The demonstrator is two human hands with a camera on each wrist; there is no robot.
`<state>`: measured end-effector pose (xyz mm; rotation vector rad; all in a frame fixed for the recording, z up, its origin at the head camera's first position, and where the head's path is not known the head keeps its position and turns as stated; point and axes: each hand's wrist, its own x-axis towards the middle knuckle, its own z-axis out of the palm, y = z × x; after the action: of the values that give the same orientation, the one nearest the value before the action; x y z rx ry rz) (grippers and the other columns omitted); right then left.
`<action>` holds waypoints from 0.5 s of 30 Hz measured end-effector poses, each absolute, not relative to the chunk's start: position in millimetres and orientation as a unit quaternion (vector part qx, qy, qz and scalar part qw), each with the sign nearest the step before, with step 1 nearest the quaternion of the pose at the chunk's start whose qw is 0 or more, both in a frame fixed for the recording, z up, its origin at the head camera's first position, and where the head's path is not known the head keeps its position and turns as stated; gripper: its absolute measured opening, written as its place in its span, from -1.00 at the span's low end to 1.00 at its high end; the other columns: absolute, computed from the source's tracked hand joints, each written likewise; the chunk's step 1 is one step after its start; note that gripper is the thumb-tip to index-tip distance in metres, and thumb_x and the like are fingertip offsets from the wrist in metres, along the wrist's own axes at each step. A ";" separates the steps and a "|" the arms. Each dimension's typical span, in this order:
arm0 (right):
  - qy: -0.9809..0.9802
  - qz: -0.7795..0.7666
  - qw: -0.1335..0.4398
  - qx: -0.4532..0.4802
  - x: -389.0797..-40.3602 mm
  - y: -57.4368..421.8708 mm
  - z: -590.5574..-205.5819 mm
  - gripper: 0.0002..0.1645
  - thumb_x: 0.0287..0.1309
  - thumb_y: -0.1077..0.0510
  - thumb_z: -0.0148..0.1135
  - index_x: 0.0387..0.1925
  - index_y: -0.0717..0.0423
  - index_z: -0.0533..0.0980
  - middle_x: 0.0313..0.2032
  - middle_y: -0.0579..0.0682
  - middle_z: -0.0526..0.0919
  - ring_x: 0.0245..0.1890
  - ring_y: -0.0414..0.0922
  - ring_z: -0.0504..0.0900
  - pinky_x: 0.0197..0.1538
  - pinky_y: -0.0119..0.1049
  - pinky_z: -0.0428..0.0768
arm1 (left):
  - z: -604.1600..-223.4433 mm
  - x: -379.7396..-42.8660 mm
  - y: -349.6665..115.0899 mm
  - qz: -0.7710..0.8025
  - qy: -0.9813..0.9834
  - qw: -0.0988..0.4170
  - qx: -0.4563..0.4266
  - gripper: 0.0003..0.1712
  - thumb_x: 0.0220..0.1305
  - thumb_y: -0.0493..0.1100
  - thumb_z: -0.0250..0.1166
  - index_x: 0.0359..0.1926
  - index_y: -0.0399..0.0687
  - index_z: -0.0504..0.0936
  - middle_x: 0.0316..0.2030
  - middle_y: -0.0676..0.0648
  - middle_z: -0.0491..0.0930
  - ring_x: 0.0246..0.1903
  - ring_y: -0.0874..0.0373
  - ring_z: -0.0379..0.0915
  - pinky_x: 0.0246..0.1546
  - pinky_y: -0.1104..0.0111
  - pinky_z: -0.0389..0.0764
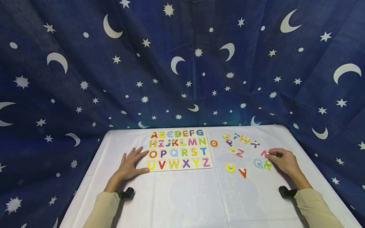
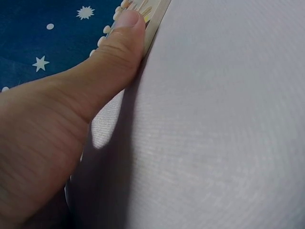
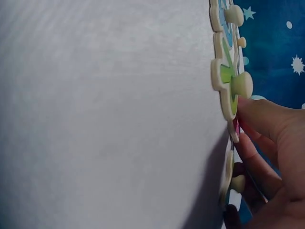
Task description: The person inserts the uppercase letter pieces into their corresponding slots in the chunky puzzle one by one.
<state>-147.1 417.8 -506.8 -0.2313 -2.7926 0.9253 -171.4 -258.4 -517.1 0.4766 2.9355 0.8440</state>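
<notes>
Apparently, a pink wooden letter piece [image 1: 263,154], seemingly an N, is pinched between the thumb and fingers of the right hand [image 1: 286,162], at three o'clock from the flat, pale wooden alphabet board [image 1: 209,154]. A slip could be caused if only the letter's rim is held; whether rim or knob is gripped cannot be told. At six o'clock from the pinched piece, a green wooden R piece with a round knob [image 1: 267,165] is lying very near the thumb and could be snagged or tipped; a light blue wooden Q piece [image 1: 258,163], at seven o'clock, could then be shoved along. The board's nine o'clock edge is touched by the spread, uncurled fingers of the left hand [image 1: 132,164]; uneven pressure there could skew it.
</notes>
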 end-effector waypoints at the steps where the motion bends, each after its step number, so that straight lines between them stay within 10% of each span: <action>1: -0.942 0.314 0.094 -0.078 -147.8 417.1 -506.3 -0.64 0.23 0.09 0.46 -0.12 0.33 0.67 -0.03 0.40 0.66 -0.03 0.29 0.58 -0.05 0.12 0.54 | -517.1 -171.5 -258.7 0.273 0.949 0.027 0.153 0.07 -0.05 0.33 0.58 0.47 0.12 0.44 0.56 -0.23 0.14 0.57 -0.34 -0.23 0.44 -0.39 -0.42; 15: -0.930 0.340 0.132 -0.041 -170.2 387.6 -472.4 -0.63 0.34 0.06 0.36 0.00 0.26 0.63 0.16 0.39 0.56 0.10 0.33 0.50 0.09 0.28 0.46 | -516.0 -171.1 -257.8 0.269 0.951 0.029 0.149 0.07 -0.05 0.33 0.59 0.47 0.12 0.44 0.56 -0.23 0.14 0.57 -0.35 -0.23 0.44 -0.39 -0.42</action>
<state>-170.2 387.6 -472.4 -0.1188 -2.7005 0.9855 -171.1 -257.8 -516.0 0.4604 2.9333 0.8306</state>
